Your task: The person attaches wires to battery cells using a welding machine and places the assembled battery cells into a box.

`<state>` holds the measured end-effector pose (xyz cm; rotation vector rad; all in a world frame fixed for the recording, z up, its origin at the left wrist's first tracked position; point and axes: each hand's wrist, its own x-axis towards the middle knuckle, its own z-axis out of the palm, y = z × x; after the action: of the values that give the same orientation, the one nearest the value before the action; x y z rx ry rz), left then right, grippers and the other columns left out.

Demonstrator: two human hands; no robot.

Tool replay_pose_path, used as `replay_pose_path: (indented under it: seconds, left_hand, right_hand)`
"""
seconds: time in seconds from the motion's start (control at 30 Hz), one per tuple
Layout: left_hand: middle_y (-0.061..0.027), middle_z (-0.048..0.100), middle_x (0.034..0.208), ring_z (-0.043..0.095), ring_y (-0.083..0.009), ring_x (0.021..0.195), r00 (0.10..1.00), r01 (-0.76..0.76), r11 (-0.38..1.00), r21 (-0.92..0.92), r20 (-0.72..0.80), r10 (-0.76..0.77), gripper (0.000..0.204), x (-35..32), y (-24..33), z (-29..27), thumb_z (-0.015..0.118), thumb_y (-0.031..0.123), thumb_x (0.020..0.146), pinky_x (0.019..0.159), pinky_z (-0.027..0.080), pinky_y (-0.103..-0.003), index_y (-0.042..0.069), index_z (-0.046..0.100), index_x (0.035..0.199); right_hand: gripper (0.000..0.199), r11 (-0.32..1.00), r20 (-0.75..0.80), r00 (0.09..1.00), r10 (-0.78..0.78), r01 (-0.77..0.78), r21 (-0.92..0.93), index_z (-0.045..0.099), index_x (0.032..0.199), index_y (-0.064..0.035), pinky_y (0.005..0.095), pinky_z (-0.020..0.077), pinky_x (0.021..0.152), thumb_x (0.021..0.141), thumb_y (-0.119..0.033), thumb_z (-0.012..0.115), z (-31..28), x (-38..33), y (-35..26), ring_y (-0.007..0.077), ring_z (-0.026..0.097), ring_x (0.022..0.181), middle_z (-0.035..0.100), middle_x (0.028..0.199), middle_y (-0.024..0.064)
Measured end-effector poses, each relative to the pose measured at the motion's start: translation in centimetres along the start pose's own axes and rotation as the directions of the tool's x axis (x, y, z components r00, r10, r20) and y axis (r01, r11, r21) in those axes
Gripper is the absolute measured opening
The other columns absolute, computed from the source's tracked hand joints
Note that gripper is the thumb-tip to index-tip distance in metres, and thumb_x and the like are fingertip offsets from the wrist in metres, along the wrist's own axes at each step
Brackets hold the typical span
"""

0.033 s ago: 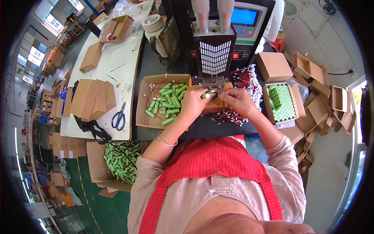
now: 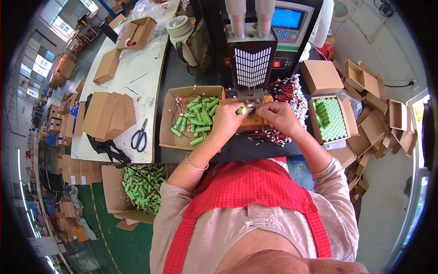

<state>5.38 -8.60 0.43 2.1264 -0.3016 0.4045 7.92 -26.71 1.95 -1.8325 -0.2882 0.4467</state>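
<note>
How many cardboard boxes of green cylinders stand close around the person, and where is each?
3: one box left of the machine; a second box to its right; a third box lower left, by the near edge of the white table. Others in the background may be hidden.

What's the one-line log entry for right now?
left hand: holding green battery | right hand: close beside battery, grip unclear | machine: beyond both, screen lit blue

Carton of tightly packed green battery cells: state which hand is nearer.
Right. The right hand is left of the packed carton, with a gap between; the left hand is farther left, holding a green battery cell.
</note>
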Motion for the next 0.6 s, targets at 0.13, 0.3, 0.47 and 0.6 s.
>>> replay_pose_path:
  seconds: [0.13,0.3,0.47,0.6]
  left_hand:
    - [-0.0133,0.062,0.073,0.059,-0.0303,0.066,0.989,-0.112,0.992,0.050,-0.089,0.116,0.017,0.0,-0.3,0.2,0.068,0.011,0.071,0.059,0.046,-0.036,0.002,0.065,0.084]
    - [-0.0105,0.062,0.074,0.056,-0.0207,0.061,0.999,0.034,0.997,0.073,0.024,-0.035,0.018,-0.8,0.1,-0.8,0.067,0.013,0.075,0.056,0.044,-0.031,0.001,0.065,0.088]
    - [-0.0027,0.064,0.082,0.044,-0.0005,0.056,0.804,0.591,0.576,-0.565,0.472,-0.362,0.025,-1.4,0.5,-3.2,0.064,0.011,0.080,0.046,0.032,-0.015,0.003,0.062,0.104]
    - [-0.0015,0.062,0.084,0.044,-0.0003,0.060,0.757,0.648,0.141,-0.748,0.614,-0.222,0.032,-1.3,0.4,-4.3,0.067,0.011,0.078,0.049,0.032,-0.014,0.006,0.057,0.109]
  right_hand:
    - [0.019,1.000,0.029,1.000,-0.011,0.011,0.005,0.065,0.087,0.0000,0.0185,0.0383,0.046,0.084,-0.019,0.062,-0.2,-0.1,-0.1,0.0030,0.048,0.052,0.056,0.062,-0.0006]
    - [0.016,0.998,0.072,0.995,-0.067,0.065,0.019,0.064,0.091,0.0024,0.0204,0.0437,0.056,0.082,-0.011,0.064,-0.9,-1.6,0.3,0.0052,0.053,0.064,0.059,0.073,0.0024]
    - [0.015,0.942,0.103,0.961,-0.258,0.274,-0.193,0.066,0.086,0.0023,0.0222,0.0447,0.055,0.080,-0.012,0.065,-1.0,-2.9,-0.8,0.0087,0.055,0.062,0.061,0.073,0.0048]
    - [0.015,0.895,0.169,0.893,-0.417,0.436,-0.096,0.066,0.086,0.0012,0.0272,0.0478,0.057,0.080,-0.013,0.065,-0.5,-3.3,-0.4,0.0143,0.061,0.065,0.064,0.072,0.0082]
